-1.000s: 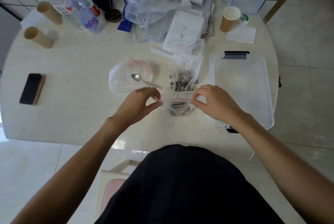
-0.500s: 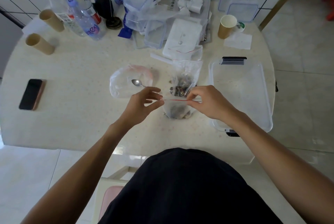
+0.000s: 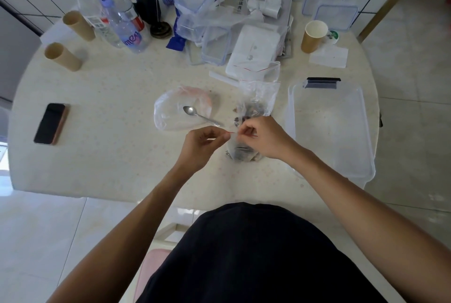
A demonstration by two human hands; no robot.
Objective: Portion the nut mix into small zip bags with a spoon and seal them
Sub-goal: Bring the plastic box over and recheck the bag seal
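On the tabletop (image 3: 109,161) sits a small zip bag (image 3: 240,152) with nuts inside. Both hands pinch its red top strip, left hand (image 3: 201,145) and right hand (image 3: 264,137) close together. A spoon (image 3: 200,115) lies just behind.

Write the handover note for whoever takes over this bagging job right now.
Left hand and right hand both pinch the red zip strip of the small zip bag, which holds nuts and sits on the table.
Spoon lies on a clear bag; the nut mix bag stands open behind the hands.
Done: this bag is filled.
Left: finish the seal, then fill further bags.
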